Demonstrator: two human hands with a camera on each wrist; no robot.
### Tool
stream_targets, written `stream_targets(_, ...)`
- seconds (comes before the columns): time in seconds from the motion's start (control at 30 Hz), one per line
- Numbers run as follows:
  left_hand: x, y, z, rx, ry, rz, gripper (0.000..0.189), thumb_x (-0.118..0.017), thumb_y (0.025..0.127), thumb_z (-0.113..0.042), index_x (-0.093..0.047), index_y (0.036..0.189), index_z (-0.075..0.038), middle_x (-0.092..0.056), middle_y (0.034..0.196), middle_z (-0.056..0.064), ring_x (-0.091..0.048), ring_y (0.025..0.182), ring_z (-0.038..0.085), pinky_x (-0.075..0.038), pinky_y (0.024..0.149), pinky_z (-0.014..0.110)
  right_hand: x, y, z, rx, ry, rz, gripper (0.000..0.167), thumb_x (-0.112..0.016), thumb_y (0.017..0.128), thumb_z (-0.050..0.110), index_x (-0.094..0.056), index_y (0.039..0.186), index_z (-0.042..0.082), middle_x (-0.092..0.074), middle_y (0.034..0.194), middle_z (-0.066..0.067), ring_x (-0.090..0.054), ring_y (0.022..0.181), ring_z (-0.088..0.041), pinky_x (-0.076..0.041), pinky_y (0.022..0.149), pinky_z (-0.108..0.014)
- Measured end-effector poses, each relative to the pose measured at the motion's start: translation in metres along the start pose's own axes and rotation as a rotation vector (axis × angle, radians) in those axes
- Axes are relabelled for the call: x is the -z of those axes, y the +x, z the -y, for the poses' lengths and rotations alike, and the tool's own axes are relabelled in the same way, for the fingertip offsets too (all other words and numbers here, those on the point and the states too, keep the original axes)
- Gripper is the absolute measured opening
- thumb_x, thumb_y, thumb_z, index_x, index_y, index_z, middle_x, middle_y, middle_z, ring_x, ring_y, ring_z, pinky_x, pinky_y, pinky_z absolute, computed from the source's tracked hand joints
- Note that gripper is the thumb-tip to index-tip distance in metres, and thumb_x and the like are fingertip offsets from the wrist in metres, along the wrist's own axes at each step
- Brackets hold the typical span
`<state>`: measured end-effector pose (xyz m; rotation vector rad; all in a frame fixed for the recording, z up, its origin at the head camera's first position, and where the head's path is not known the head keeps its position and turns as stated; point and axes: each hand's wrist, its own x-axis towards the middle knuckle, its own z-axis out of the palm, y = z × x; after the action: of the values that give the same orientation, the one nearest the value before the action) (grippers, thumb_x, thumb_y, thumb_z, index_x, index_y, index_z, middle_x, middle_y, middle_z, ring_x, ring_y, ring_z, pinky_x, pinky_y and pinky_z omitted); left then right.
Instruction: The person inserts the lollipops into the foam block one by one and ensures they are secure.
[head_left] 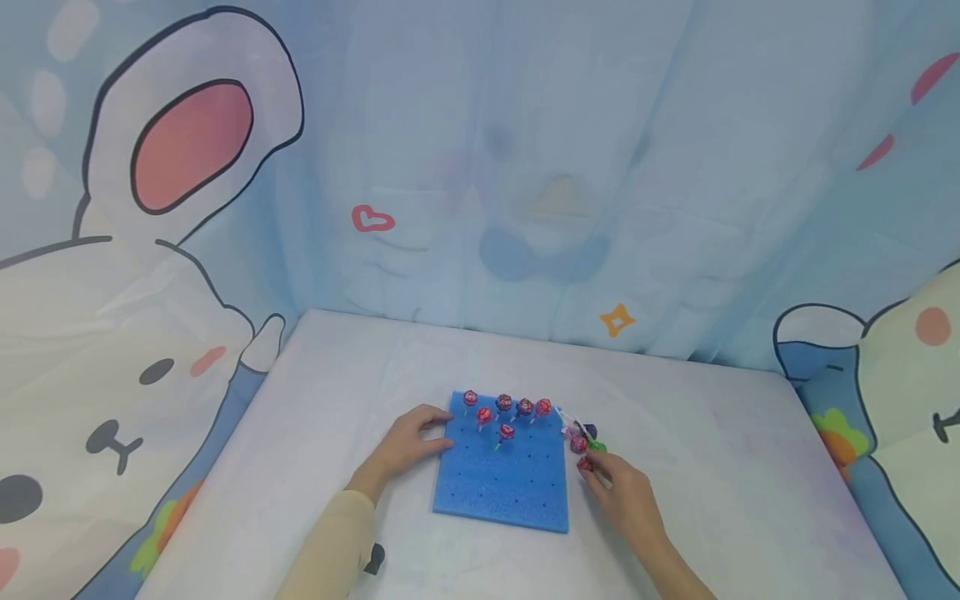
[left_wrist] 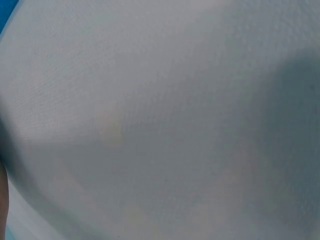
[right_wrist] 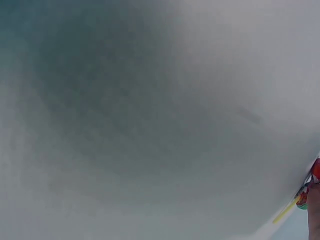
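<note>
A blue foam board (head_left: 498,487) with rows of small holes lies on the table. Several wrapped lollipops, one of them a red lollipop (head_left: 484,414), stand on their sticks in its far rows. My left hand (head_left: 408,440) rests at the board's left edge, thumb and fingers spread apart and touching it. To the right of the board, my right hand (head_left: 626,498) pinches a red-wrapped lollipop (head_left: 585,463) at its fingertips. In the right wrist view, part of a red wrapper (right_wrist: 316,170) and a yellow stick (right_wrist: 286,210) show beside a finger at the lower right.
Loose lollipops lie in a small pile past the right fingertips, including a green lollipop (head_left: 597,446) and a dark purple lollipop (head_left: 591,430). White sticks point toward the board's far right corner. A pale cloth covers the table (head_left: 360,367); a printed curtain (head_left: 450,167) hangs behind.
</note>
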<state>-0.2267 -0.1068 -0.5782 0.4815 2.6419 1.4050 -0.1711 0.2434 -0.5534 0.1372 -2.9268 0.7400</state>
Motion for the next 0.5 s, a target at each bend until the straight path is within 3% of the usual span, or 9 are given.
stream_targets(0.2,0.000,0.001,0.001,-0.005,-0.001,-0.002,0.044,-0.073,0.089,-0.029,-0.062,0.128,-0.013,-0.060,0.129,0.001,-0.052,0.127,0.021,-0.042,0.108,0.042,-0.005,0.003,-0.001,-0.024,-0.091,0.025,0.034,-0.074,0.085,0.006,-0.066,0.117,-0.002,-0.068,0.114,-0.019,-0.063,0.110,-0.036,-0.052,0.092,-0.050)
stream_targets(0.5,-0.001,0.000,0.001,0.008,-0.014,-0.003,0.044,-0.072,0.089,-0.031,-0.062,0.129,-0.015,-0.060,0.130,0.001,-0.051,0.127,0.020,-0.041,0.108,0.043,-0.012,0.006,0.002,0.098,-0.300,0.000,0.033,-0.077,0.083,0.006,-0.066,0.114,-0.001,-0.069,0.107,-0.016,-0.067,0.101,-0.031,-0.056,0.085,-0.044)
